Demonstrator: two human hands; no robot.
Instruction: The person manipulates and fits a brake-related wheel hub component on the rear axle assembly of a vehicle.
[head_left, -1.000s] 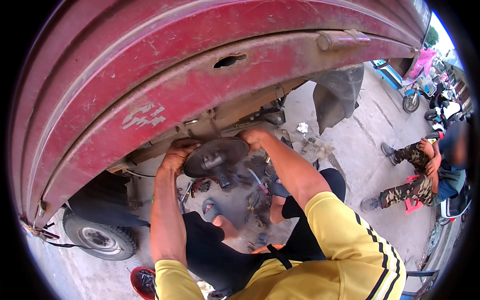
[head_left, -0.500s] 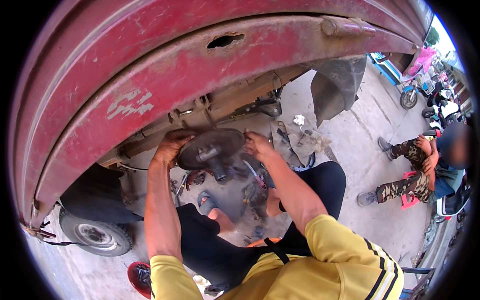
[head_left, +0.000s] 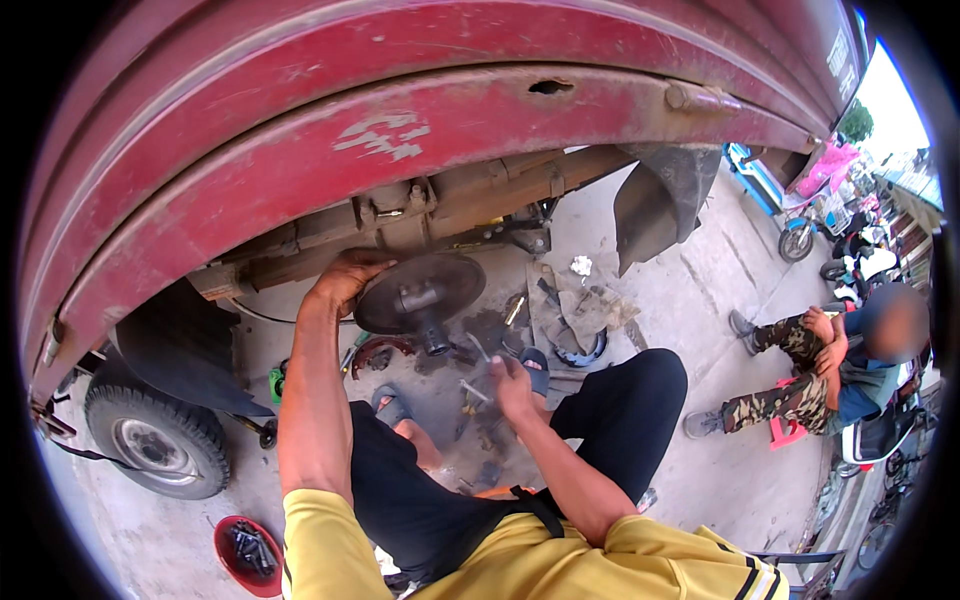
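Observation:
At the far edge of a round, dark, rusty brake backing plate [head_left: 450, 283], my left hand [head_left: 352, 279] is closed round the upper left rim. A short thick stub [head_left: 433, 338] sticks out of the plate toward me. My right hand [head_left: 514, 388] is away from the plate, lower and to the right, with its fingers closed on a slim grey metal tool [head_left: 474, 391]. What kind of tool it is cannot be made out. Curved brake shoes lie on the ground, one reddish-brown [head_left: 382, 352] below the plate and one dark [head_left: 585, 352] to the right.
A red vehicle body [head_left: 450, 120] overhangs the work, with a black mudguard flap [head_left: 662, 205] on the right. A wheel [head_left: 155, 440] lies at left near a red bowl [head_left: 232, 563] of metal parts. A seated person [head_left: 840, 360] and parked motorbikes [head_left: 800, 240] are at right.
My right hand has let go of the plate's right rim and moved down toward me, and now holds the grey tool. My left hand stays on the plate. The view has shifted.

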